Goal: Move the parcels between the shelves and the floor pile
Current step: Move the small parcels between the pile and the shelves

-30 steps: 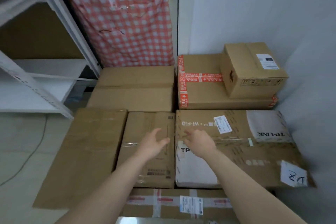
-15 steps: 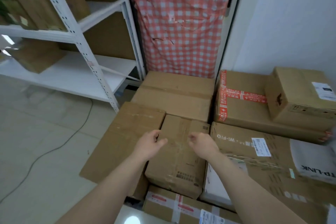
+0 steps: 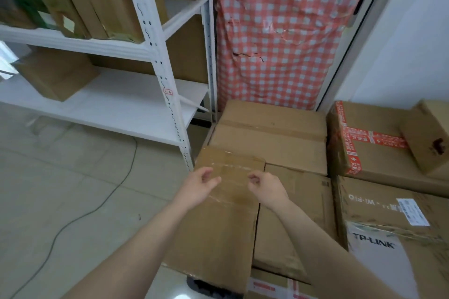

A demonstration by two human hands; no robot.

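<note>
Left hand (image 3: 199,187) and right hand (image 3: 266,189) have shifted to the box (image 3: 226,228) by the shelf (image 3: 121,104), both empty and half-curled. Reaching; next, grip its sides.

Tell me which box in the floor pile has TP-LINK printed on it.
The large box at the near right of the view; it alone carries TP-LINK and Wi-Fi lettering.

Pale tiled floor (image 3: 60,189) crossed by a dark cable (image 3: 104,201), white metal shelving (image 3: 155,56) at left, red-checked covering (image 3: 279,31), white wall (image 3: 401,43) at right
</note>
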